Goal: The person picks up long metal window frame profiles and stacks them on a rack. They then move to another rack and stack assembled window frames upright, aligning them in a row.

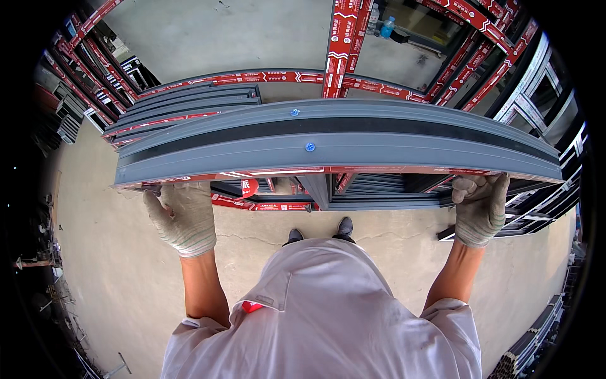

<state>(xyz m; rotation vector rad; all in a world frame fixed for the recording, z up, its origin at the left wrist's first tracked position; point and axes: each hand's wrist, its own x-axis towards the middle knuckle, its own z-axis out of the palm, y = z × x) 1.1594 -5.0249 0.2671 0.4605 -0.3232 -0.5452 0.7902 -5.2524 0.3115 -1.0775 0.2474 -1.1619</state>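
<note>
- Head view: I judge the grip made; what remains doesn't show.
- My left hand (189, 218) and right hand (478, 211) are clamped near the grey frame (391, 148)'s two near corners, above the floor (120, 265).
- It's long, ridged, red-taped, with blue caps (310, 147) on top.

Through the head camera I see the gloved left hand (188, 218) and gloved right hand (478, 211) gripping either end of a long grey frame (391, 146), two small blue discs (310, 147) on it. Beyond, I make out red-taped frames (341, 44) and a blue bottle (387, 27); pale floor (120, 265) spreads below.
</note>
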